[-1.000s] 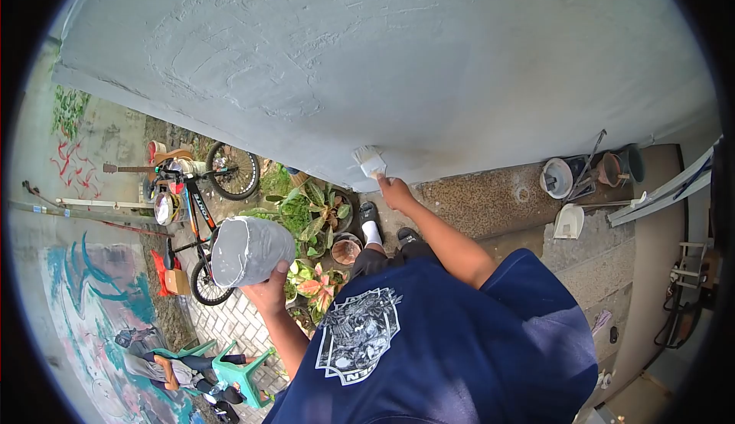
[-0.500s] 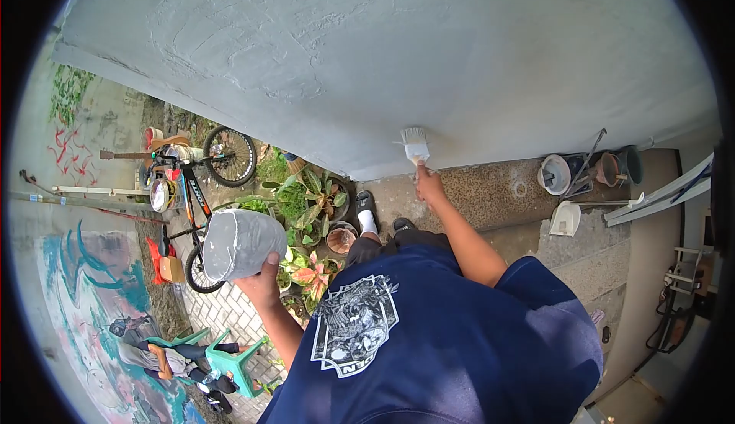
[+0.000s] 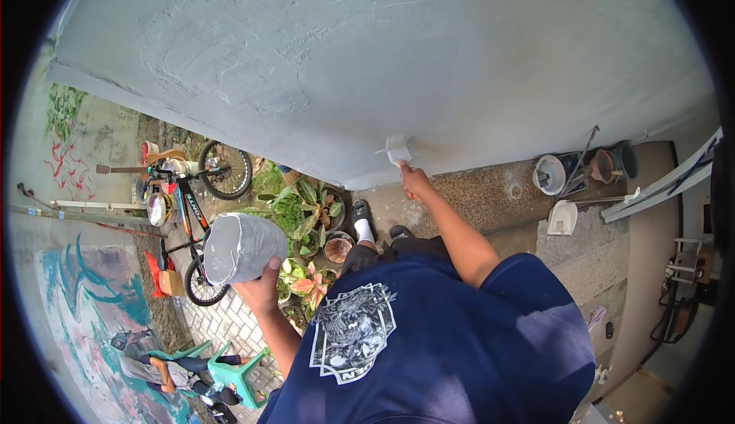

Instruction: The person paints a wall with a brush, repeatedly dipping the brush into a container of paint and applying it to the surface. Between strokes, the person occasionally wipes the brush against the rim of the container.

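My right hand is closed around the handle of a paintbrush. The brush's pale, paint-coated bristles are at the lower part of a grey wall; whether they press on it is hard to tell. Out to the left, my left hand grips a grey paint container, its surface smeared with paint. My left thumb shows on the near side, while the other fingers are mostly hidden beneath it. Rough, raised patches mark the wall's upper left.
Potted plants and a bicycle stand at left. Buckets and a white dustpan sit along the wall's base at right. A person sits at lower left near a green plastic chair.
My right hand and the paintbrush have moved left and slightly down along the wall. My left hand still holds the paint container in nearly the same place.
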A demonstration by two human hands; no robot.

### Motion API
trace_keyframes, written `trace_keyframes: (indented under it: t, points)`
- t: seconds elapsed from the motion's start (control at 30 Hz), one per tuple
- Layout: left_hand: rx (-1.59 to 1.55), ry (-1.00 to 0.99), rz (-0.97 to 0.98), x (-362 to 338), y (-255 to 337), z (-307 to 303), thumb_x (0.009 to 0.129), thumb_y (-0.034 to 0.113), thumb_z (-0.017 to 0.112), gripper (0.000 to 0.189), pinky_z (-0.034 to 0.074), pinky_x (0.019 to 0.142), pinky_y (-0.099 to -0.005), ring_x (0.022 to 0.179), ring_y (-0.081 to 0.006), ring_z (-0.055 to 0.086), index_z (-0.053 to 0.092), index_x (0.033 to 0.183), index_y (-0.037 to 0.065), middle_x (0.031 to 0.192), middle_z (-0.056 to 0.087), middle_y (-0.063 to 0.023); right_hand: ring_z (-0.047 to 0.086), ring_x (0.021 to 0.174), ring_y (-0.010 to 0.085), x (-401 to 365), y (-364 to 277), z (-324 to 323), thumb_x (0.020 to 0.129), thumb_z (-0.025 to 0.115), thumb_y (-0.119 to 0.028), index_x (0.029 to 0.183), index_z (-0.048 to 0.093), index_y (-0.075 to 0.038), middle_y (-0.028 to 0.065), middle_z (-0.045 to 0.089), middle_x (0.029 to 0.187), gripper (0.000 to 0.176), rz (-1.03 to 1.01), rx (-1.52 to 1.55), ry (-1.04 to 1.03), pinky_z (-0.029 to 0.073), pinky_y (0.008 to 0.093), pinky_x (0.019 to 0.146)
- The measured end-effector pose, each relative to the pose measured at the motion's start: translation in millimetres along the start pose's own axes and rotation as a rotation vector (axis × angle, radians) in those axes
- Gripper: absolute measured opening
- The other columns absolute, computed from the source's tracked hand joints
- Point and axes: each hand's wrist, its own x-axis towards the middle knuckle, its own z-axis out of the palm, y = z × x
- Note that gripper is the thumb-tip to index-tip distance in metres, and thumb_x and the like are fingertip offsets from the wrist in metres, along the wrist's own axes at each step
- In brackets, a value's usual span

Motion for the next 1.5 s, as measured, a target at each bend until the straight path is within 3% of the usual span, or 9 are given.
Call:
trace_keyframes:
  t: [0.03, 0.1, 0.2, 0.3, 0.53, 0.97, 1.17, 1.3, 1.5]
  points:
    - [-0.001, -0.005, -0.003, -1.6, 0.1, 0.2, 0.064, 0.021, 0.085, 0.078, 0.043, 0.095, -0.0381, 0.105, -0.0265, 0.057, 0.044, 0.125, -0.008, 0.117, 0.057, -0.0183, 0.031, 0.032, 0.0132, 1.5, 4.6, -1.0, 0.097, 0.045, -0.048, 0.073, 0.045, -0.008, 0.0002, 0.037, 0.048, 0.046, 0.002, 0.002, 0.005, 0.022, 0.0294, 0.032]
    - [-0.002, -0.054, -0.063, -2.5, 1.5, -3.0, 0.067, 0.016, 0.081, 0.095, 0.038, 0.103, -0.0413, 0.117, -0.0298, 0.05, 0.022, 0.14, -0.002, 0.129, 0.047, -0.0185, 0.032, 0.032, 0.0135, 2.8, 10.0, 2.3, 0.097, 0.046, -0.047, 0.074, 0.045, -0.008, 0.0008, 0.037, 0.048, 0.045, -0.028, -0.028, 0.057, 0.023, 0.0302, 0.033]
    - [0.0, -0.068, -0.055, -2.4, 0.3, -7.3, 0.067, 0.016, 0.081, 0.095, 0.037, 0.103, -0.0415, 0.117, -0.0298, 0.05, 0.023, 0.14, -0.002, 0.129, 0.047, -0.0186, 0.033, 0.032, 0.0144, -31.1, 18.6, -0.4, 0.097, 0.046, -0.046, 0.074, 0.046, -0.007, 0.0021, 0.038, 0.05, 0.045, -0.016, -0.017, 0.124, 0.025, 0.0318, 0.033]
    - [-0.035, 0.013, -0.059, -3.8, -4.1, -3.9, 0.067, 0.018, 0.081, 0.092, 0.038, 0.103, -0.0412, 0.116, -0.0296, 0.051, 0.026, 0.138, -0.004, 0.128, 0.048, -0.0187, 0.035, 0.033, 0.0147, -16.6, 20.8, -4.9, 0.097, 0.045, -0.047, 0.074, 0.046, -0.006, 0.0027, 0.038, 0.049, 0.046, -0.079, 0.03, 0.102, 0.027, 0.0324, 0.032]
    - [-0.04, -0.052, -0.049, -8.1, -5.1, 5.0, 0.067, 0.02, 0.081, 0.082, 0.041, 0.1, -0.0397, 0.111, -0.0292, 0.055, 0.037, 0.13, -0.008, 0.122, 0.053, -0.0194, 0.034, 0.032, 0.0137, -11.7, 10.1, 11.8, 0.097, 0.044, -0.048, 0.073, 0.043, -0.007, 0.0029, 0.04, 0.05, 0.047, 0.001, -0.036, 0.051, 0.026, 0.0292, 0.031]
    - [0.004, -0.064, -0.077, -11.1, -3.6, 3.3, 0.067, 0.017, 0.08, 0.08, 0.041, 0.098, -0.0389, 0.11, -0.0287, 0.055, 0.037, 0.13, -0.008, 0.121, 0.054, -0.0187, 0.036, 0.033, 0.0137, -25.3, 23.1, -11.2, 0.096, 0.046, -0.045, 0.074, 0.047, -0.005, 0.002, 0.04, 0.05, 0.045, -0.027, -0.005, -0.043, 0.027, 0.0302, 0.032]
    - [-0.09, 0.001, -0.076, -21.4, -4.3, 10.1, 0.068, 0.018, 0.08, 0.084, 0.042, 0.098, -0.0392, 0.111, -0.0284, 0.054, 0.034, 0.132, -0.007, 0.123, 0.052, -0.0192, 0.036, 0.033, 0.0138, -5.4, 15.8, -44.9, 0.096, 0.048, -0.042, 0.076, 0.049, -0.005, 0.002, 0.041, 0.051, 0.042, -0.111, 0.141, 0.133, 0.028, 0.0305, 0.033]
    - [-0.009, -0.04, -0.083, -19.7, -12.7, 10.1, 0.066, 0.018, 0.081, 0.085, 0.042, 0.098, -0.0398, 0.111, -0.0292, 0.054, 0.034, 0.133, -0.006, 0.123, 0.052, -0.0186, 0.038, 0.034, 0.0135, 8.3, 29.5, -71.3, 0.096, 0.05, -0.042, 0.079, 0.05, -0.004, 0.0018, 0.042, 0.05, 0.042, -0.074, -0.129, 0.218, 0.026, 0.0301, 0.032]
    - [-0.117, -0.055, -0.003, -16.6, 1.9, 30.8, 0.067, 0.017, 0.083, 0.078, 0.044, 0.096, -0.0386, 0.105, -0.0265, 0.058, 0.041, 0.128, -0.007, 0.118, 0.058, -0.0177, 0.033, 0.033, 0.0118, -29.2, 16.4, -72.9, 0.097, 0.047, -0.044, 0.079, 0.049, -0.006, 0.0001, 0.037, 0.049, 0.042, -0.068, 0.112, 0.182, 0.026, 0.0289, 0.032]
